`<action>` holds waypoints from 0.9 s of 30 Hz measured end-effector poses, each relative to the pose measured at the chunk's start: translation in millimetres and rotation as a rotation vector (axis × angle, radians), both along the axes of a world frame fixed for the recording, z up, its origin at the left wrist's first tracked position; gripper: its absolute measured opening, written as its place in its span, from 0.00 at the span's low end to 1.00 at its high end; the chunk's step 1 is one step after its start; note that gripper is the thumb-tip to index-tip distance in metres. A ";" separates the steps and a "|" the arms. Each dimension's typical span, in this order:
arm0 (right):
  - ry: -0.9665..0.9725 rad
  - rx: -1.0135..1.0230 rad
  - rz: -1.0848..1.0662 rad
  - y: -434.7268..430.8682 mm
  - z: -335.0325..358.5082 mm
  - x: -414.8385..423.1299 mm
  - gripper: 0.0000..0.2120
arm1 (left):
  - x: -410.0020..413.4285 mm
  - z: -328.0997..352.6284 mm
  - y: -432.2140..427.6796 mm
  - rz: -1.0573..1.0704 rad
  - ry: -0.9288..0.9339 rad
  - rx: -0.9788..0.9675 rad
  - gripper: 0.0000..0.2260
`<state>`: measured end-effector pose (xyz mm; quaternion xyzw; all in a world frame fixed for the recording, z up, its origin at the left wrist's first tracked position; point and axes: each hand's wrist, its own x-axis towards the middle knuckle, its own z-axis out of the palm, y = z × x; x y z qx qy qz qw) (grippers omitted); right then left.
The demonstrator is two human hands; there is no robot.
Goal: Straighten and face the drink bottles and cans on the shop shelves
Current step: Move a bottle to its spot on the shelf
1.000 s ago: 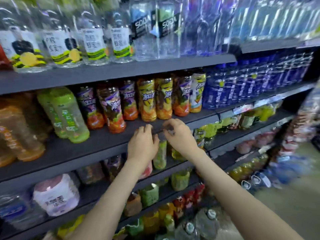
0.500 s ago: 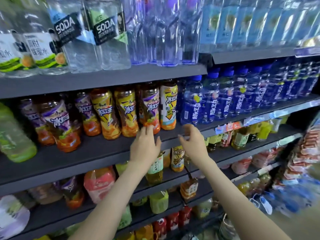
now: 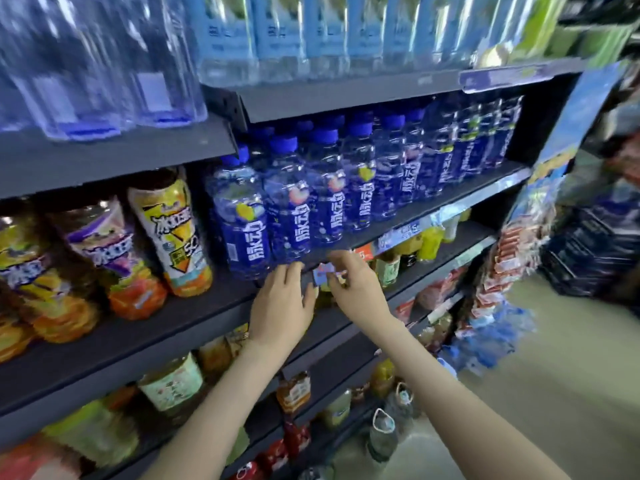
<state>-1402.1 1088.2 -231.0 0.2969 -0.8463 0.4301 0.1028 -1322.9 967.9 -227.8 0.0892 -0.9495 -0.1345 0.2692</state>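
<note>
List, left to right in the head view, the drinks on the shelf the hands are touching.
Orange bottle at the edge → purple-label bottle → yellow-and-white bottle → row of blue bottles.

L hand (image 3: 282, 306) & R hand (image 3: 356, 289) both bare; forearms bare right to frame edge; fingers slender

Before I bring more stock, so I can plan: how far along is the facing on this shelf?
Done, seemingly: the blue bottles stand upright in a row, labels forward. In hand: the right hand pinches a small price tag on the shelf edge, and the left hand rests open beside it. Left: the orange drink bottles further left look unevenly spaced and turned.
</note>
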 end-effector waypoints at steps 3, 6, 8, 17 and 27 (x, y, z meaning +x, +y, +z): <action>-0.006 0.010 -0.015 26.1 -7.9 -19.8 0.12 | -15.2 -8.9 19.9 0.016 -0.001 0.007 0.14; 0.002 0.054 0.036 46.5 -19.1 -31.1 0.11 | -18.6 -20.9 43.1 0.040 -0.023 0.039 0.12; -0.016 0.081 0.105 55.0 -27.3 -32.8 0.12 | -13.5 -33.5 55.7 0.105 -0.080 0.103 0.13; -0.107 0.189 0.443 41.7 -65.3 32.6 0.13 | 96.4 -81.9 73.9 0.521 -0.285 0.282 0.17; -0.104 0.237 0.823 -79.6 -66.3 240.1 0.12 | 321.2 -69.9 12.5 0.897 -0.215 0.273 0.17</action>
